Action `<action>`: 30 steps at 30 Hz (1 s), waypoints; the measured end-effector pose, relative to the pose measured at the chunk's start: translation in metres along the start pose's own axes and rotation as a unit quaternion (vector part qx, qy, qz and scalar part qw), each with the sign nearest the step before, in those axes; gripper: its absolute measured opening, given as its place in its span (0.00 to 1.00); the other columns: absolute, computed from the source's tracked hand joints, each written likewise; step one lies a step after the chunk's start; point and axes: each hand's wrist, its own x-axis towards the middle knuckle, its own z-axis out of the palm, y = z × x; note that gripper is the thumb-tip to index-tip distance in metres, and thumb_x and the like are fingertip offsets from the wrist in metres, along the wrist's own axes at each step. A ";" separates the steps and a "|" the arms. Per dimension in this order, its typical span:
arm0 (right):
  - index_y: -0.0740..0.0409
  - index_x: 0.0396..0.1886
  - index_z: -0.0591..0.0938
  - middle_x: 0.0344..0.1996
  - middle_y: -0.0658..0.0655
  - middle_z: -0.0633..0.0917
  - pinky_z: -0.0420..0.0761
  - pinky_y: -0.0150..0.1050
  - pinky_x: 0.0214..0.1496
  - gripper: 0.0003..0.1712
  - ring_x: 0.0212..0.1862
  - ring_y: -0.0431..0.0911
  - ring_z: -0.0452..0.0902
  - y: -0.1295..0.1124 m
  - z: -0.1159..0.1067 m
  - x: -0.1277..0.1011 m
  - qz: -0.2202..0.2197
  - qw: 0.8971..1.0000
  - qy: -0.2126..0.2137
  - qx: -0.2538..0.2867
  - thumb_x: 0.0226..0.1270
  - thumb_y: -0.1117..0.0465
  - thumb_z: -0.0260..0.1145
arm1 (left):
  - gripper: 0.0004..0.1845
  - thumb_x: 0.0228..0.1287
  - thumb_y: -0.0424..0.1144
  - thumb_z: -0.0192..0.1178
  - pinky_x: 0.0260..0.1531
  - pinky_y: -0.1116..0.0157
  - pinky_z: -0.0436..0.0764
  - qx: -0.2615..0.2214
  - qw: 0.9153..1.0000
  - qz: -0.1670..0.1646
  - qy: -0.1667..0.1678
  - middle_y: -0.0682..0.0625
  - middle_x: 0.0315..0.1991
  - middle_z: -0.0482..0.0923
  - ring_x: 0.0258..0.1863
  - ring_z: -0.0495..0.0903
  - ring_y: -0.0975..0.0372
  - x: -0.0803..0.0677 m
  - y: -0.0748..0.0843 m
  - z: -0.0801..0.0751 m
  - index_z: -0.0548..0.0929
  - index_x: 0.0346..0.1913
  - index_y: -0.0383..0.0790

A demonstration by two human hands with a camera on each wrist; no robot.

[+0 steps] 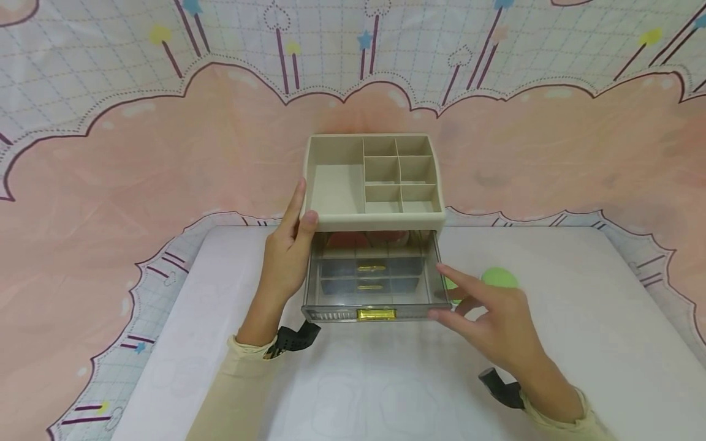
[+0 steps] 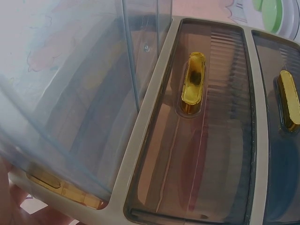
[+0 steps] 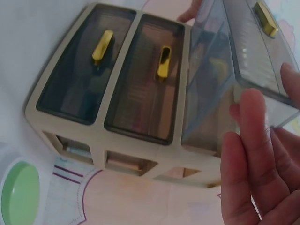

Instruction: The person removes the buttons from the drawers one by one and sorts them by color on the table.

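Observation:
A beige organizer (image 1: 375, 215) with several open compartments on top stands at the far edge of a white mat (image 1: 386, 386). Its top drawer (image 1: 375, 297), clear grey with a gold handle (image 1: 376, 314), is pulled far out. My left hand (image 1: 287, 251) holds the organizer's left front corner, fingers along the side and thumb on the front. My right hand (image 1: 496, 324) is at the drawer's right front corner, with straight fingers (image 3: 253, 154) touching it. The two lower drawers (image 3: 140, 79) are closed, and their gold handles (image 2: 193, 82) show in the wrist views.
A round green lid (image 1: 499, 277) lies on the mat just right of the organizer, behind my right hand, and appears as the lid (image 3: 18, 194) in the right wrist view. A pink and checked cloth (image 1: 138, 184) covers the surface all around the mat.

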 end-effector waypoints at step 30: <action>0.59 0.64 0.83 0.16 0.45 0.85 0.64 0.24 0.18 0.39 0.16 0.31 0.71 0.014 0.019 0.035 -0.060 0.996 0.071 0.006 0.47 0.64 0.83 | 0.30 0.79 0.65 0.43 0.72 0.50 0.68 0.000 1.000 0.006 -0.005 0.66 0.79 0.55 0.76 0.64 0.61 0.001 -0.001 -0.002 0.53 0.79 0.75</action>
